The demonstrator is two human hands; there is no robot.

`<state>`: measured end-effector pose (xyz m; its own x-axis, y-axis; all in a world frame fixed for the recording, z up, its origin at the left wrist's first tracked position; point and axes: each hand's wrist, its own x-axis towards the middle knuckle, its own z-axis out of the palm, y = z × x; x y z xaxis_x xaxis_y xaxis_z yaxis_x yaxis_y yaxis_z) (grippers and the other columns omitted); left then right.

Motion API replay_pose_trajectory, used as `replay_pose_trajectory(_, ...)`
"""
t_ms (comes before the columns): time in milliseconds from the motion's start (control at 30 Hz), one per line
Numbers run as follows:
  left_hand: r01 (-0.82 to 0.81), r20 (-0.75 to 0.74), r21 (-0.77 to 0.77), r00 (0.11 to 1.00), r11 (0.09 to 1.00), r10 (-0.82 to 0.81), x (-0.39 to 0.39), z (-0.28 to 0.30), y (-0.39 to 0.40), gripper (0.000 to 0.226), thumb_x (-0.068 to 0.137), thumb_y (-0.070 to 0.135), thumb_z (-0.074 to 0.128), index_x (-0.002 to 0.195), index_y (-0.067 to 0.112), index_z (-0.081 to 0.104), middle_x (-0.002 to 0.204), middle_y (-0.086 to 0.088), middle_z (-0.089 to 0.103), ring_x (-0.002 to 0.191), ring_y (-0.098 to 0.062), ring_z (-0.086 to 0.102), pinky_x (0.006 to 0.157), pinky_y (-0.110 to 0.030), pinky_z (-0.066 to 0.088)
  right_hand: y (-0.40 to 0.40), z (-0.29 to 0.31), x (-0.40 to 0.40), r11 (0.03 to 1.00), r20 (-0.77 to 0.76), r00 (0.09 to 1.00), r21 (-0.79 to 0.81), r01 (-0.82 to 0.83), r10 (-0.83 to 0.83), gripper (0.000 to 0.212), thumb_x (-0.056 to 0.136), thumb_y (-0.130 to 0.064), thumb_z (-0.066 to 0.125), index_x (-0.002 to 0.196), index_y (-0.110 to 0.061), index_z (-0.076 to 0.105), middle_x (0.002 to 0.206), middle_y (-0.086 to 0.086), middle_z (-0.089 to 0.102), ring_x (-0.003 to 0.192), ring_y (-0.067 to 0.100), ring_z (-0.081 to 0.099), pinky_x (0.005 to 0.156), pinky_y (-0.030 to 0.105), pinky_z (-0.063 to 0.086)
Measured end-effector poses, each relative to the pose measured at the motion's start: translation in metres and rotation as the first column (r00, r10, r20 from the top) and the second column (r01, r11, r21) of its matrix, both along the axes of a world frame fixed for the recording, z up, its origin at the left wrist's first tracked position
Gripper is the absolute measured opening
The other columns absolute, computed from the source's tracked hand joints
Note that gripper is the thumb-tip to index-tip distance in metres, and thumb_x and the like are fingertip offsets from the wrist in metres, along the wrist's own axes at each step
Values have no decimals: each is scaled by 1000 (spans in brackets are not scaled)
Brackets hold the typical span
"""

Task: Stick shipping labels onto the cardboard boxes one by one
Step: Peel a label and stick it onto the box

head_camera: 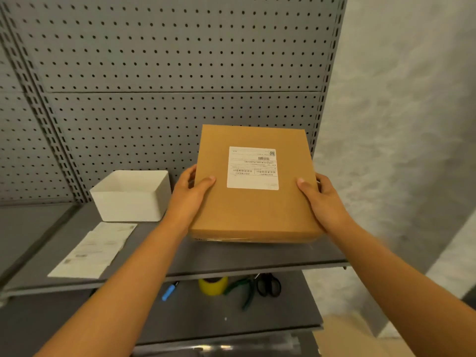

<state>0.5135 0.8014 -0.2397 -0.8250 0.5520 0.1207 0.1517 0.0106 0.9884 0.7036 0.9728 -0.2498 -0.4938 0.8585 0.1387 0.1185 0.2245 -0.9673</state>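
Your left hand (192, 194) and right hand (322, 195) grip the cardboard box (253, 210) over the shelf (231, 258) — label (253, 168) already stuck on. Spare labels (94, 251) remain — more boxes likely.

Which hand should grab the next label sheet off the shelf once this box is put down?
Probably the left hand: the label sheets lie on its side of the cardboard box. The right hand would cross over.
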Motion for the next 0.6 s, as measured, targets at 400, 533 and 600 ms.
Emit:
replay_pose_trajectory(400, -22, 166, -179, 985, 984, 52, 17, -41, 46, 48, 90, 38, 59, 134, 24, 46, 125, -1, 57, 99, -17, 58, 75, -29, 44, 59, -36, 5, 994, 206, 978, -103, -26, 47, 50, 97, -44, 45, 139, -17, 40, 132, 9, 53, 98, 22, 54, 81, 35, 44)
replay_pose_trajectory(533, 2, 173, -228, 984, 974, 38, 13, -42, 60, 48, 91, 38, 57, 134, 21, 46, 121, 0, 59, 89, -13, 58, 66, -26, 43, 73, -37, 2, 993, 263, 963, -119, -26, 56, 53, 96, -46, 45, 139, -16, 40, 132, 9, 53, 97, 22, 52, 81, 34, 42)
replay_pose_trajectory(600, 13, 181, -258, 983, 966, 35, 12, -42, 67, 47, 92, 37, 57, 134, 19, 46, 117, 0, 59, 88, -14, 57, 68, -27, 43, 79, -37, 2, 992, 294, 954, -128, -20, 57, 55, 96, -48, 45, 140, -15, 40, 133, 10, 53, 100, 25, 53, 84, 36, 44)
